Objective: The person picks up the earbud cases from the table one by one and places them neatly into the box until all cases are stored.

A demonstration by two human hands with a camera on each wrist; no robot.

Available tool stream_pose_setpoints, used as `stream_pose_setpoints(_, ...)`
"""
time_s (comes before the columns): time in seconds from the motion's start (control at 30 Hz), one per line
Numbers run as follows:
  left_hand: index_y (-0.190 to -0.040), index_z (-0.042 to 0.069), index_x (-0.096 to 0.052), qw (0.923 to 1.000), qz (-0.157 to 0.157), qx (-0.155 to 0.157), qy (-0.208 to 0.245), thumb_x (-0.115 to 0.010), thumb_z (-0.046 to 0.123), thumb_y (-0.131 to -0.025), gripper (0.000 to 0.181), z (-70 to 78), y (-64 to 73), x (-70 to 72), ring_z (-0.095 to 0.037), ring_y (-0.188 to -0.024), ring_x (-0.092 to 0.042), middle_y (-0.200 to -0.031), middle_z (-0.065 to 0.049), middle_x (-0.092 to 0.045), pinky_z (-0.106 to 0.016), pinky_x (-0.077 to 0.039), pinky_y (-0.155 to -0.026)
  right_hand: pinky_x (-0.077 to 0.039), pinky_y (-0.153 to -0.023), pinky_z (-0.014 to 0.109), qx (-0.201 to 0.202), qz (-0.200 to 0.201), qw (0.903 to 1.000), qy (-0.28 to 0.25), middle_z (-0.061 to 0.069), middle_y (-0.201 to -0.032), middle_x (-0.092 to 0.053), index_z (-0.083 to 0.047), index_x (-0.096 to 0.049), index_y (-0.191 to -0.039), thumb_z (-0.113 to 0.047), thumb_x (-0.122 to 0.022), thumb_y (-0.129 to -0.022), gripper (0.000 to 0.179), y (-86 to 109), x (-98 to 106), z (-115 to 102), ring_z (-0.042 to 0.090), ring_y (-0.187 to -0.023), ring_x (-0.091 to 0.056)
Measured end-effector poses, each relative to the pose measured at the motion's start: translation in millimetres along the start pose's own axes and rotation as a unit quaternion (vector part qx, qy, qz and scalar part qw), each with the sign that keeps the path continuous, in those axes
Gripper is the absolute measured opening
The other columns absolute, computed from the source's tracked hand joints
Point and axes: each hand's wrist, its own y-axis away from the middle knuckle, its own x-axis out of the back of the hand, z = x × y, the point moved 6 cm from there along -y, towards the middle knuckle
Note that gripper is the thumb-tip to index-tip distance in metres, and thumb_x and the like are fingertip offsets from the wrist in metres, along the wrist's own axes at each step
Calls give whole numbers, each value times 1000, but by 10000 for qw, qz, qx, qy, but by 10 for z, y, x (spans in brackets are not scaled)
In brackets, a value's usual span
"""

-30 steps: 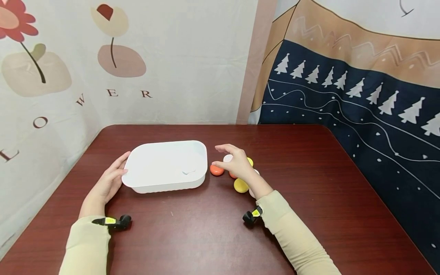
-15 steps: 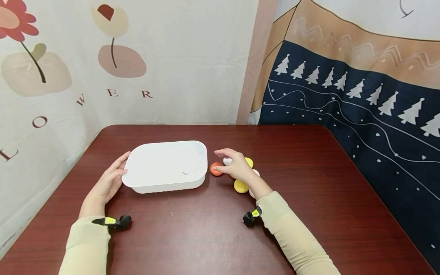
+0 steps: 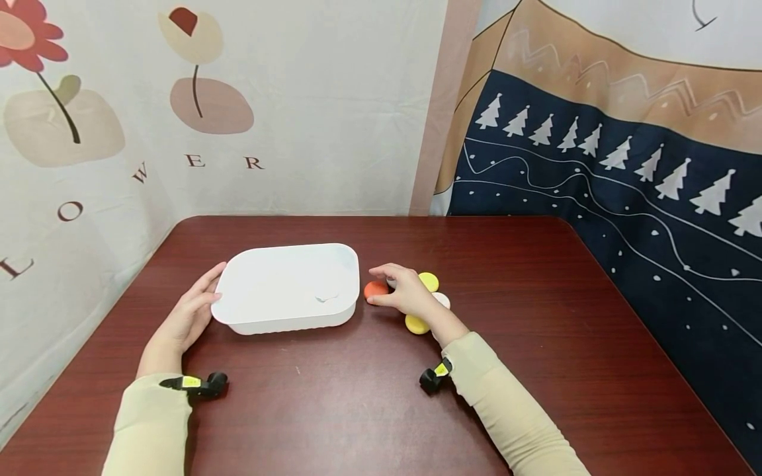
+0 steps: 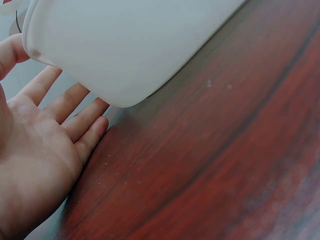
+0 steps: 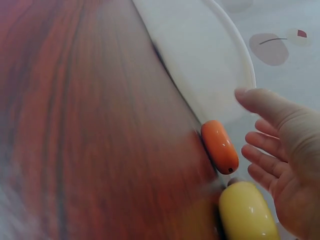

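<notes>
A white rounded-corner plastic box (image 3: 286,281) with a flat, pale top stands on the table. My left hand (image 3: 189,316) touches its left end, thumb at the rim and fingers extended along the side; the left wrist view shows these fingers (image 4: 82,107) nearly straight. My right hand (image 3: 407,294) hovers at the box's right, thumb and forefinger apart. Between them sits a glossy orange flattened round bead (image 3: 376,289), with a small dark hole in its edge in the right wrist view. A yellow bead (image 5: 247,212) is near the palm. A white piece is mostly hidden behind the fingers.
Another yellow piece (image 3: 428,281) and a white piece (image 3: 442,299) lie beyond the right wrist, a second yellow piece (image 3: 417,324) nearer. All rest on the dark red wooden table (image 3: 297,410). Printed cloths (image 3: 333,112) hang behind it. Each wrist wears a small black camera.
My right hand has come down slightly and nearer the orange bead, now covering most of the white piece behind it. The left hand and box have stayed put.
</notes>
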Motion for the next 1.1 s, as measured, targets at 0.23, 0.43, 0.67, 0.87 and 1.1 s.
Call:
stream_pose_setpoints(0.23,-153,3,-5,10000,20,-21,7,-32,-2,-99,61,0,-3,2,-2,-126,-32,-149,-3,-20,-15,-31,-96,-44,-93,30,115,-55,9996,248,11,-116,-62,3,-62,-121,-12,-83,-74,53,-6,-44,22,22,-106,-57)
stream_pose_setpoints(0.43,-153,4,-6,10000,13,-20,-25,-32,-1,-99,60,-1,-8,3,-1,-127,-30,-150,-4,-17,-15,-30,-96,-43,-93,31,103,-16,9981,606,9,-117,-62,1,-63,-121,-13,-81,-75,51,-11,-51,26,22,-107,-56)
stream_pose_setpoints(0.67,-154,7,-8,10000,26,20,-77,-33,1,-100,60,-3,-12,-1,-2,-129,-27,-152,-6,-14,-14,-29,-96,-41,-94,35,20,27,9948,1019,10,-116,-63,-1,-64,-120,-10,-78,-77,46,-16,-56,9,25,-107,-54)
stream_pose_setpoints(0.87,-154,6,-7,9999,38,46,-105,-34,1,-100,61,1,-19,-7,-2,-129,-27,-152,-6,-13,-14,-29,-96,-43,-90,33,-111,-71,9940,1086,9,-115,-64,-1,-63,-121,-8,-77,-77,47,-13,-66,-4,23,-102,-56)
stream_pose_setpoints(1.1,-154,5,-7,9999,88,44,-111,-34,1,-100,61,-1,-25,1,-1,-127,-30,-152,-5,-15,-14,-30,-96,-43,-90,32,-127,-191,9931,1147,9,-115,-64,-1,-64,-121,-9,-78,-77,48,-24,-80,0,22,-101,-57)
